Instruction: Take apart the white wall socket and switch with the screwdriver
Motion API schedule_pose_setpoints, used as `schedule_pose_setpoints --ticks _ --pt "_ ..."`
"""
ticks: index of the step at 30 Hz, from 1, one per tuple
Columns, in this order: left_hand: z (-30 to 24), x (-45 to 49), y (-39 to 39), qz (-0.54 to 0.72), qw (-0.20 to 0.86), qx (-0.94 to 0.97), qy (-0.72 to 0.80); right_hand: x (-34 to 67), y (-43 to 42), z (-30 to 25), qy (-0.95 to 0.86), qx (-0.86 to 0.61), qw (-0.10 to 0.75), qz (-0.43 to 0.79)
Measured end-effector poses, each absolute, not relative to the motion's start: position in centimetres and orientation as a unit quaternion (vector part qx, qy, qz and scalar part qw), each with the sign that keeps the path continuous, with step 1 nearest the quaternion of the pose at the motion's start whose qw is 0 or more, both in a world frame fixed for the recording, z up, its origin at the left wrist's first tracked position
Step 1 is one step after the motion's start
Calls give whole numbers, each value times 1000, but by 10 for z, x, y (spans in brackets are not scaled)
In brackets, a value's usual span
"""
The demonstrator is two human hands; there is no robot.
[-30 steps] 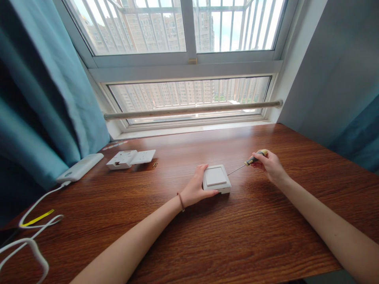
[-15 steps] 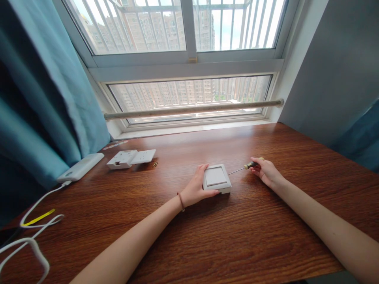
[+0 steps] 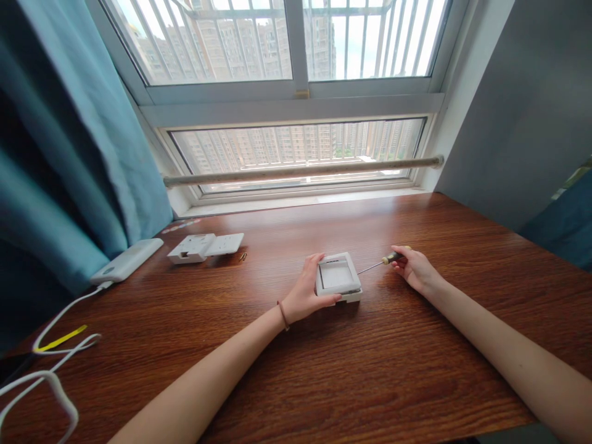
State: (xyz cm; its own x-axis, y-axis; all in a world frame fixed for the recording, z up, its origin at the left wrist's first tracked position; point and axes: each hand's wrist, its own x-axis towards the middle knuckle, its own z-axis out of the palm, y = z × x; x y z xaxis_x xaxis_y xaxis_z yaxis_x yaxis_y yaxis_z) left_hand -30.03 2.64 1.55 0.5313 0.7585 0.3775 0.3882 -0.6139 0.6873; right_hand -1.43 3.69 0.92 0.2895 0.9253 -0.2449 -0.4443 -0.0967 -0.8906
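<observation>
A square white wall switch (image 3: 338, 276) on a white base rests on the table, its front frame tilted and lifted slightly off the base along the near edge. My left hand (image 3: 309, 288) grips it from the left, thumb along the near side and fingers at the far left corner. In my right hand (image 3: 416, 268) is a screwdriver (image 3: 391, 256) with a black-and-yellow handle, held by the fingertips. Its thin metal shaft points left, the tip at the right side of the switch. Exactly where the tip sits is too small to tell.
At the back left lie a white box (image 3: 192, 248) with a white plate (image 3: 225, 244) leaning on it, and small brass screws (image 3: 243, 256). A white power bank (image 3: 127, 262) with a white cable (image 3: 58, 351) and a yellow strip (image 3: 63, 338) is farther left, beside a blue curtain (image 3: 106, 154).
The switch's front frame has come up from its base and now tilts, opening a gap at the near edge. Both hands have stayed nearly in place.
</observation>
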Motion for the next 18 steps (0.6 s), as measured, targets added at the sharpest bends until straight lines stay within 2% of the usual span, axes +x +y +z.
schedule_pose_setpoints --ticks 7,12,15,18 --pt "22 -298 16 392 154 840 342 -28 23 26 -306 -462 599 578" --pt "26 -290 1 410 29 857 311 -57 0 35 -422 -421 491 636" --pt "26 -287 -3 419 -19 848 324 -71 -10 34 -540 -441 423 579" --pt "24 -287 -4 417 -38 844 334 -78 -17 34 -611 -503 412 452"
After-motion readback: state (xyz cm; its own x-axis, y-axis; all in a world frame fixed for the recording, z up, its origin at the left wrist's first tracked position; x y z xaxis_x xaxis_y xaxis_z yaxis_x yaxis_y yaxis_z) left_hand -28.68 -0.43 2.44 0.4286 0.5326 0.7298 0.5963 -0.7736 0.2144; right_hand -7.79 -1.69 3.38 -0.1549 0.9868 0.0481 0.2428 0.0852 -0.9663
